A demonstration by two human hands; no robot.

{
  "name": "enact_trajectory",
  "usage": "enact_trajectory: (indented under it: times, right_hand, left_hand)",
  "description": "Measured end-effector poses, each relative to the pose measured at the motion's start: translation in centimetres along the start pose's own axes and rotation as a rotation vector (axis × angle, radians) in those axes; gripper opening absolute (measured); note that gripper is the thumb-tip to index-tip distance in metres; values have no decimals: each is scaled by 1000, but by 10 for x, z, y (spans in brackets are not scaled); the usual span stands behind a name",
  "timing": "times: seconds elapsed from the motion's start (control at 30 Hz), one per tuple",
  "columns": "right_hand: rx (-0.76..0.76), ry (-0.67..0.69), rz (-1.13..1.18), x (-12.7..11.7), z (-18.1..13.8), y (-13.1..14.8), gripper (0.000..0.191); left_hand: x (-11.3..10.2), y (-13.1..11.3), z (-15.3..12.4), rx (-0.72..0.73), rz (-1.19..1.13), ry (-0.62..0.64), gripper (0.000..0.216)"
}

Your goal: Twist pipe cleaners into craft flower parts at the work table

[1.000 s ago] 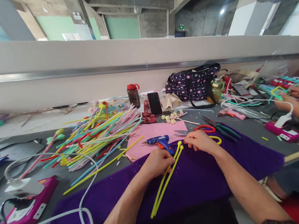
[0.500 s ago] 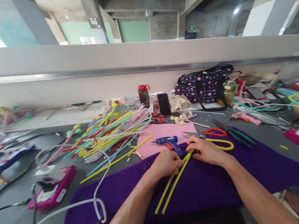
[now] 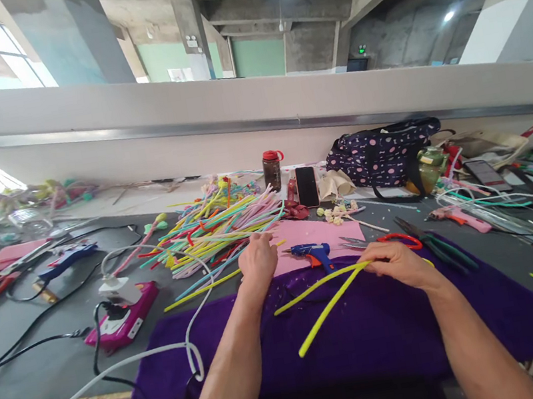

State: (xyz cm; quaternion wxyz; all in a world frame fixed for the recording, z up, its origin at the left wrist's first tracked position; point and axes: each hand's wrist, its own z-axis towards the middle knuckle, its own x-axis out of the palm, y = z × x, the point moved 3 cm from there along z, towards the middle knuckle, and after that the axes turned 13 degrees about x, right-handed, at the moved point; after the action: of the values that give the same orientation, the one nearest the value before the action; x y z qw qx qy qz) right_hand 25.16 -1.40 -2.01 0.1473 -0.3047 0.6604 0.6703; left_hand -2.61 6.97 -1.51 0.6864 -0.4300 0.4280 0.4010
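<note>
My right hand [image 3: 398, 263] is closed, pinching two yellow-green pipe cleaners [image 3: 326, 315] together at one end. Their free ends spread toward the left above a purple cloth [image 3: 351, 348]. My left hand [image 3: 258, 258] reaches forward to the edge of the pile of coloured pipe cleaners [image 3: 221, 230]. It lies over a single long yellow pipe cleaner [image 3: 200, 292]; its fingers are mostly hidden, so a hold cannot be made out. Between the hands, a blue glue gun [image 3: 311, 251] lies on a pink sheet [image 3: 296, 232].
Scissors with red and yellow handles [image 3: 402, 240] and green-handled pliers [image 3: 444, 249] lie by my right hand. At left are a pink power strip [image 3: 126, 319], a white cable [image 3: 121, 365] and another blue glue gun [image 3: 66, 259]. A bottle [image 3: 272, 171], phone [image 3: 307, 186] and patterned bag [image 3: 379, 158] stand behind.
My left hand has left the two pipe cleaners and moved forward and left to the pile. My right hand still pinches them, now spread into a V. The view has turned slightly left.
</note>
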Motion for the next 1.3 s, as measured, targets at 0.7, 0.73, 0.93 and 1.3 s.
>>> enact_trajectory:
  times: [0.7,0.73,0.93,1.3]
  right_hand:
    - [-114,-108,-382,30,138,70,22]
    - [-137,-87,-470,38,146,71,22]
    - [-174,-15,-698,62,164,71,22]
    - [-178,-253,12,5,95,97,27]
  left_hand:
    - [-15,-37,-21,273,50,36,30]
    - [-18,-39,-22,285,32,18,30]
    - [-25,-33,-21,197,-80,-4,26]
    - [-30,-16,-15,139,-478,-219,20]
